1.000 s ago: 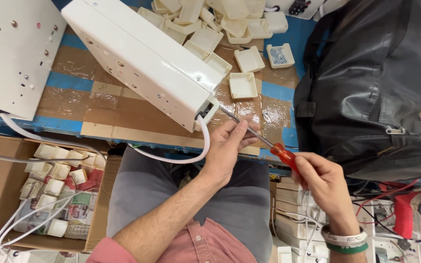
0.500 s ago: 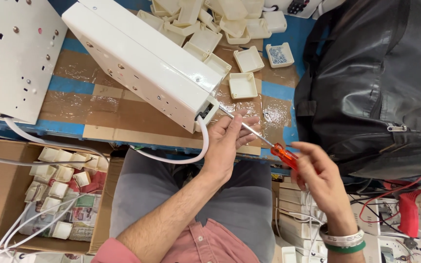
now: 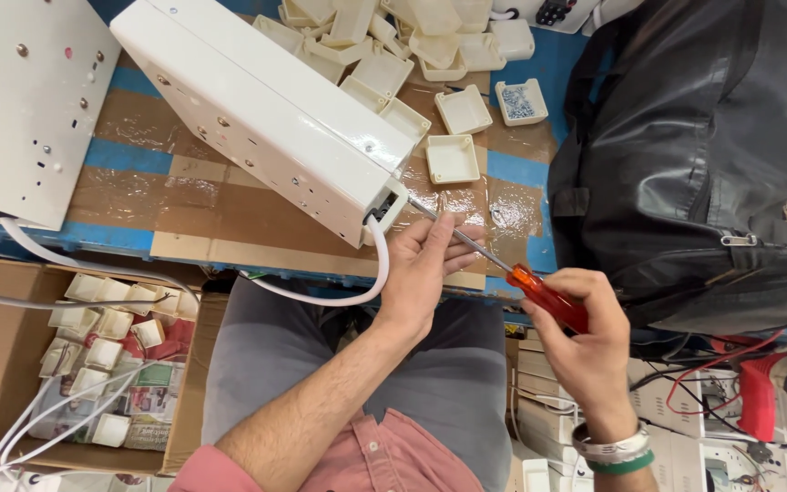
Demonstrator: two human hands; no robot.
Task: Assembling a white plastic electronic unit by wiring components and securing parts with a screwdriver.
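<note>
— At the near end of the long white box (image 3: 266, 128), where does the tool sit?

— On the taped workbench (image 3: 138, 196) the box lies slantwise, and the screwdriver (image 3: 503, 264) reaches its lower right end, the metal shaft running up-left to the corner where the white cable (image 3: 357, 292) leaves the box.

— Who holds what?

— The right hand (image 3: 594, 342) has its fingers wrapped around the orange handle. The left hand (image 3: 425, 264) sits just below the box's corner, fingers curled loosely about the shaft, steadying it near the tip, with the cable looping just beside its thumb.

— And around that?

— Small white plastic housings (image 3: 453, 155) are scattered on the bench beyond the box, some touching it. A flat white panel (image 3: 25, 100) with holes lies at the far left. A black bag (image 3: 703, 155) takes up the right side. Below the bench edge, a cardboard carton (image 3: 93, 337) at the left holds more small white parts and thin white wires. The person's grey lap is between the carton and the right hand.
</note>
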